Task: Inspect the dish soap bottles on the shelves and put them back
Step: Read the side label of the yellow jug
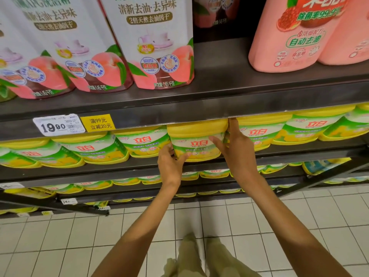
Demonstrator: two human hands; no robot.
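A yellow dish soap bottle (196,141) with a green and white label stands in the row on the middle shelf (139,166), slightly forward of its neighbours. My left hand (170,163) grips its lower left side, thumb across the front. My right hand (233,148) holds its right side, with the fingers reaching up between it and the neighbouring bottle (257,130). Its top is hidden under the upper shelf's edge (179,114).
More yellow bottles (143,142) line the middle shelf and the lower shelves. Above stand white peach-print bottles (155,43) and pink bottles (289,33). A price tag (59,124) and a yellow promo tag (97,123) hang on the upper edge. White floor tiles (279,216) lie below.
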